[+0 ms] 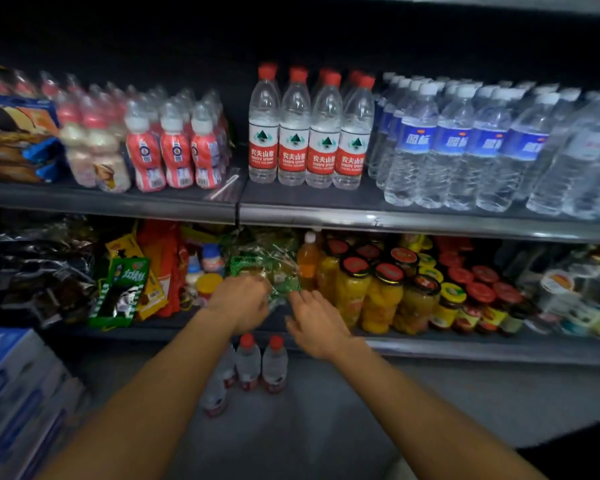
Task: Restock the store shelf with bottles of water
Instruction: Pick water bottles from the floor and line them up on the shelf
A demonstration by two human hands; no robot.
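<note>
1. Both forearms fill the bottom of the view, reaching up toward 12 o'clock. Left hand (239,302) has its fingers curled down, but I can't tell if it's got anything. Right hand (317,322) is released, fingers spread and loose, nothing in it.
2. Right under the hands, standing on the floor (326,410), is a little cluster of red-capped water bottles (248,367). That's the stock to move, I'd guess.
3. Up at 12 o'clock on the upper shelf (413,221) there's a row of the same red-label bottles (310,133). Blue-label water bottles (465,147) sit at its 3 o'clock, pink drink bottles (174,147) at its 9 o'clock.
4. Handling, my take: full ones will be hefty for their size. Thin plastic walls give if you squeeze, so they can slip out of a loose grip.
5. I'd grab around the label band in the middle, where it's least slick, or pinch the neck under the cap for a quick lift.
6. Lower shelf has jars of yellow fruit (381,299) at about 2 o'clock from the hands, and green snack packets (267,268) touching the fingertips' area. Glass nearby, so watch your elbows.
</note>
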